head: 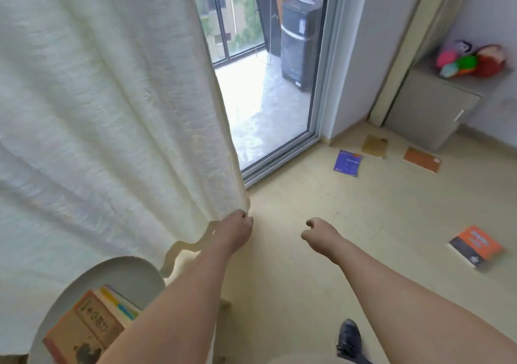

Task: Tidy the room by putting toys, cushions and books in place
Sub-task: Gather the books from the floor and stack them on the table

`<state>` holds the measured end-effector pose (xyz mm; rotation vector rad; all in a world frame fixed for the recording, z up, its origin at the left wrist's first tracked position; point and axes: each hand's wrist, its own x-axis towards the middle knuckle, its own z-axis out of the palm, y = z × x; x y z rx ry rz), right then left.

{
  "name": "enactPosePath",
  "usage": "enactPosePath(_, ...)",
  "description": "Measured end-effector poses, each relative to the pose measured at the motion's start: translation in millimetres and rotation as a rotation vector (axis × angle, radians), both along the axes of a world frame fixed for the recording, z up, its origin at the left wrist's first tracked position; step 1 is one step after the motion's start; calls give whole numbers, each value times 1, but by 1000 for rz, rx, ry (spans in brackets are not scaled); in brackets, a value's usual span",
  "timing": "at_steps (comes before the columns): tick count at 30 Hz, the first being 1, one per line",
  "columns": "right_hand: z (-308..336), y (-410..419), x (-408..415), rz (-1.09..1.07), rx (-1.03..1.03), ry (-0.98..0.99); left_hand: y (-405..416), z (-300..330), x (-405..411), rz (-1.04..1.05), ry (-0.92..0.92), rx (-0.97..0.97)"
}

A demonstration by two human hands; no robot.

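Note:
Several books lie scattered on the beige floor: a blue book, a tan book, a brown book and an orange-and-black book at the right. A stack of books rests on a round white table at the lower left. Soft toys sit on a grey cabinet at the far right. My left hand hangs with curled fingers by the hem of the white curtain, holding nothing. My right hand is loosely closed and holds nothing.
A glass sliding door opens onto a balcony with a dark appliance. A white wall corner stands beside the door. My black shoe shows at the bottom edge.

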<state>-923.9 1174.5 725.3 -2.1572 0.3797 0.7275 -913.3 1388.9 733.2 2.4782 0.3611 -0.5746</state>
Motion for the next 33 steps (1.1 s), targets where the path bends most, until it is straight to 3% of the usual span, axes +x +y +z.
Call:
enactPosePath(8,6,-224,68,-312,-11,-44,-252,11,95,-271,-102,-44)
enactPosePath(12,5,-290,88,-413,18,-25,-341,14,119,-432,-97,-70)
enactPosePath(21,-25,-394,153,-566,29,69,-418,-25,234,-481,14,77)
enactPosePath(27,-25,-466,223,-645,-59,99,-506,-35,312,-553,84,21)
enactPosePath(33,-24,-533,282,-809,-2,87,-606,-32,373,-690,101,13)
